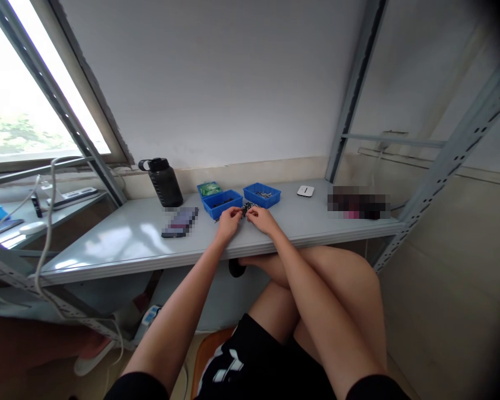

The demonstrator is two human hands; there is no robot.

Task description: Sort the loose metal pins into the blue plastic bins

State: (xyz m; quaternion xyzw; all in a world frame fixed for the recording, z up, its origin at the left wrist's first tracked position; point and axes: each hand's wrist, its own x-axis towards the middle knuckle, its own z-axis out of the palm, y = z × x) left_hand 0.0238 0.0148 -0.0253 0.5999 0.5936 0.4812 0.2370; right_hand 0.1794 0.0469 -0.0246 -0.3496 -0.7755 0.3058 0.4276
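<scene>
Close together over the tabletop, my left hand and my right hand both have their fingers pinched. Whatever they grip is too small to make out. A little heap of small dark and shiny parts lies at the fingertips, partly covered by the hands. Just behind my left hand stands a blue bin with dark small pieces in it. A second blue bin, behind my right hand, holds thin silvery pieces that look like screws. A green packet sits in a blue container behind the left bin.
On the left of the table are a dark water bottle and a blurred phone-like object. A small white box and a blurred dark item lie to the right. Metal shelf posts frame the table; a white cable hangs left.
</scene>
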